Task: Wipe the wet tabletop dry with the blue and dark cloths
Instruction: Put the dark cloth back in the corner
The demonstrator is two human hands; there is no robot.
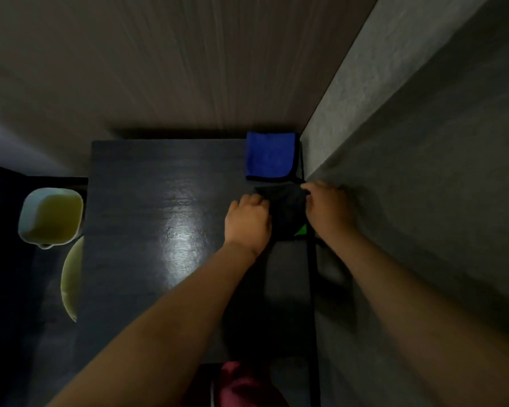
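A dark tabletop [159, 207] fills the middle of the head view, with a shiny wet patch near its centre. The blue cloth [270, 155] lies folded at the table's far right corner. Just in front of it lies the dark cloth [287, 214], which shows a small green corner. My left hand [247, 221] grips the dark cloth's left edge with curled fingers. At the cloth's right edge, beside the wall, my right hand [326, 210] pinches it.
A grey wall [409, 171] runs along the table's right side and a ribbed wall stands behind it. A white tub [52, 214] and a pale round rim [69, 277] sit left of the table. Something red [241, 386] shows at the near edge.
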